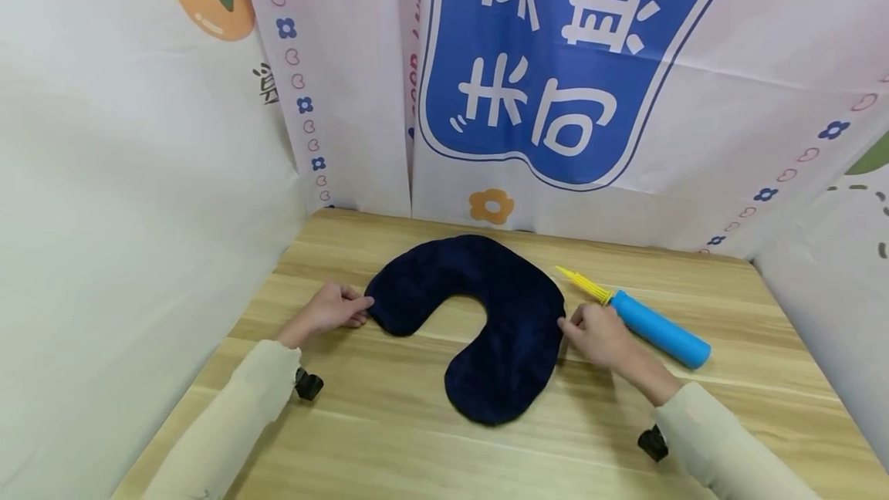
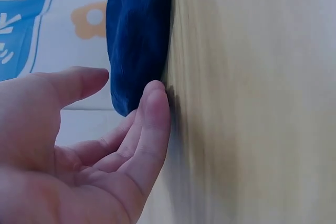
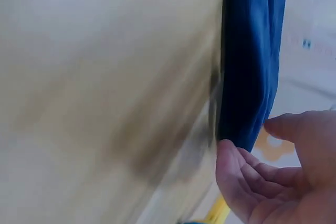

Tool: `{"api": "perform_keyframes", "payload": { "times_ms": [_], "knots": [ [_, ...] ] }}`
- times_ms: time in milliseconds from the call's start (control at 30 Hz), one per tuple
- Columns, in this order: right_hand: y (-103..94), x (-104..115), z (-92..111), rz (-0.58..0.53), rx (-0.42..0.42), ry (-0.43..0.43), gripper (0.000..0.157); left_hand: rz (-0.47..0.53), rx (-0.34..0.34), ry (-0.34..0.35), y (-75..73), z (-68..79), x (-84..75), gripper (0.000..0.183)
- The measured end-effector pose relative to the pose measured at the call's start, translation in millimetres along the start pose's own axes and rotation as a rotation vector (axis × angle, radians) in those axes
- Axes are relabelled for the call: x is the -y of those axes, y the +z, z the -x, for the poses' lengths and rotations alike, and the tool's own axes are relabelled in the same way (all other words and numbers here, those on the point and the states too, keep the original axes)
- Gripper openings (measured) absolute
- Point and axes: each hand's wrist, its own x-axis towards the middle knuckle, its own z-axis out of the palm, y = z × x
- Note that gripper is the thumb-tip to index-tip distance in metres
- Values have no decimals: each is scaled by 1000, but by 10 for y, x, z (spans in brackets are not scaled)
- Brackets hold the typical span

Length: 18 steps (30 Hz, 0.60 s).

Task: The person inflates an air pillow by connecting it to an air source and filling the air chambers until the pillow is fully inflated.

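A dark navy U-shaped neck pillow (image 1: 517,315) lies flat on the wooden table (image 1: 361,438), its opening turned toward the lower left. My left hand (image 1: 333,307) pinches the tip of its left arm; the left wrist view has the thumb on the upper side of the pillow (image 2: 137,40) and fingertips (image 2: 156,95) at the underside. On the opposite outer edge, my right hand (image 1: 600,334) pinches the fabric between thumb and fingertips. In the right wrist view those fingertips (image 3: 227,153) sit under the pillow's (image 3: 247,66) lower edge.
A blue hand air pump (image 1: 660,330) with a yellow nozzle (image 1: 583,282) lies just beyond my right hand. A printed white cloth wall (image 1: 347,99) rises behind the table, with more white sheeting (image 1: 125,199) on the left and right sides.
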Motion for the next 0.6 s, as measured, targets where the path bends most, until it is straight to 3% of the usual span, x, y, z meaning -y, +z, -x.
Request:
{"api": "perform_keyframes", "payload": {
  "times_ms": [100,300,600],
  "knots": [
    [-43,-72,-179,-20,-14,58,40,62,7,-1,38,75,19,34],
    [-22,-147,-397,-53,4,94,48,85,-13,14,158,14,8,28],
    [48,-50,-303,-104,6,103,48,-33,-92,45,97,-84,-10,30]
  ]
}}
